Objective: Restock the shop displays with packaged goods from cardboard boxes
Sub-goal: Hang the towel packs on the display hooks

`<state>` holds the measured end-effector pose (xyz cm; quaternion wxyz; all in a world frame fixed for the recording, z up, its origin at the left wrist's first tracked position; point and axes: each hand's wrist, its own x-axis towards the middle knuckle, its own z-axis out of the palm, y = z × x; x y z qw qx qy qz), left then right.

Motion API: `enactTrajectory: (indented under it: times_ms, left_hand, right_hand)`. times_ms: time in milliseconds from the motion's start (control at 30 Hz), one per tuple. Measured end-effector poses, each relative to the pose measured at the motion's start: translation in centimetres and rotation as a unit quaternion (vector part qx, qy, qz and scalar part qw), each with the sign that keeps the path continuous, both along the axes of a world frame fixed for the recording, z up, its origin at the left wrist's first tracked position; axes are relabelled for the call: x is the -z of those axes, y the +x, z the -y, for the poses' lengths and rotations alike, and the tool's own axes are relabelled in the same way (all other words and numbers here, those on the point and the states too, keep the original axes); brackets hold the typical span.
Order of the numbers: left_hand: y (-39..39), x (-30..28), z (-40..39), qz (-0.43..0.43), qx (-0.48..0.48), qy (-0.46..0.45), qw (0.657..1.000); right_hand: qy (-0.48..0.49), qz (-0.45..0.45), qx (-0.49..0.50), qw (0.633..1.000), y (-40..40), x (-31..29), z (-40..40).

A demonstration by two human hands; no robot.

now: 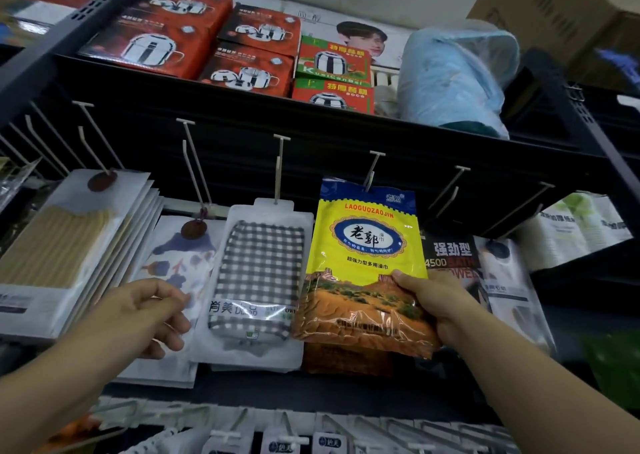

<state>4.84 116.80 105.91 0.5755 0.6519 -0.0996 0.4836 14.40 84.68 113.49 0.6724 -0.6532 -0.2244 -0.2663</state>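
Note:
My right hand point(438, 306) grips the lower right corner of a yellow and blue bath-towel packet point(369, 249), thumb on its front. The packet's top edge sits at the tip of a white display hook point(373, 169); whether it hangs on the hook I cannot tell. My left hand point(152, 315) hovers with loosely curled fingers, holding nothing, in front of a white packet with blue print point(180, 263). Between my hands a checked-cloth packet point(258, 273) hangs on its own hook.
A thick stack of pale packets point(69, 245) hangs at the left, black and white packets point(453, 256) at the right. Red pot boxes point(194, 34) and a blue wrapped bundle point(457, 72) sit on the shelf above. Empty hooks point(450, 190) stick out at the right. More hooked packets point(277, 439) hang below.

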Motion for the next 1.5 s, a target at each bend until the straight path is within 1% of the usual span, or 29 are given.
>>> enactTrajectory:
  times_ms: [233, 333, 500, 633, 733, 833, 900, 967, 1000, 1067, 1133, 1167, 1233, 1267, 1333, 1433, 1500]
  left_hand:
    - [-0.3, -0.1, 0.0, -0.007, 0.001, -0.014, 1.000]
    - [-0.6, -0.2, 0.2, -0.010, 0.003, -0.017, 1.000]
    - [-0.7, 0.1, -0.2, -0.026, -0.002, -0.024, 0.999]
    - [-0.9, 0.0, -1.1, -0.045, -0.006, -0.036, 0.998]
    - [-1.0, 0.2, -1.3, -0.064, -0.020, -0.038, 0.997]
    - [-1.5, 0.8, -1.1, -0.056, -0.034, -0.040, 0.997]
    - [-1.9, 1.2, -0.4, -0.054, -0.033, -0.041, 0.997]
    - [-2.2, 1.4, 0.4, -0.058, -0.026, -0.035, 0.997]
    - [-2.3, 1.6, 0.7, -0.055, -0.024, -0.033, 0.998]
    - [-2.7, 2.0, 1.3, -0.047, -0.024, -0.033, 0.998]
    - [-3.1, 2.7, 1.9, -0.040, -0.022, -0.027, 0.999]
    - [-3.5, 3.1, 2.1, -0.037, -0.017, -0.023, 0.999]
    - [-4.6, 3.8, 2.6, -0.033, -0.003, -0.016, 0.999]
    - [-5.2, 4.1, 2.9, -0.032, 0.007, -0.015, 0.999]
    - [-6.5, 5.3, 3.7, -0.029, 0.033, -0.019, 0.999]
    - [-8.8, 8.3, 5.4, -0.023, 0.070, 0.001, 0.997]
    - [-10.4, 11.6, 6.8, -0.029, 0.102, 0.029, 0.994]
  right_hand:
    - [-0.045, 0.009, 0.097, 0.994, 3.8, -0.8, -0.7]
    - [-0.080, 0.017, 0.172, 0.982, 5.4, -0.8, -1.2]
    - [-0.159, 0.021, 0.207, 0.965, 10.0, -0.2, -2.4]
    - [-0.204, -0.013, 0.235, 0.950, 11.2, -0.5, -3.4]
    - [-0.204, 0.005, 0.257, 0.945, 11.3, 0.1, -4.0]
    - [-0.190, 0.010, 0.281, 0.941, 11.0, 1.4, -4.2]
    - [-0.226, -0.005, 0.305, 0.925, 10.3, 2.1, -4.3]
    - [-0.258, 0.000, 0.317, 0.913, 9.2, 2.7, -4.0]
    - [-0.286, 0.009, 0.333, 0.898, 8.3, 3.0, -3.8]
    - [-0.357, 0.033, 0.389, 0.848, 5.8, 3.7, -3.3]
    - [-0.385, 0.088, 0.451, 0.801, 2.8, 4.4, -2.5]
    - [-0.381, 0.116, 0.460, 0.794, 1.2, 4.8, -2.1]
    - [-0.361, 0.174, 0.440, 0.803, -1.9, 5.8, -0.9]
    - [-0.343, 0.200, 0.411, 0.820, -3.3, 6.3, -0.2]
    - [-0.291, 0.218, 0.326, 0.873, -6.9, 8.2, 1.1]
    - [-0.195, 0.198, 0.226, 0.934, -12.8, 13.0, 2.6]
    - [-0.148, 0.150, 0.167, 0.963, -16.5, 18.0, 3.6]
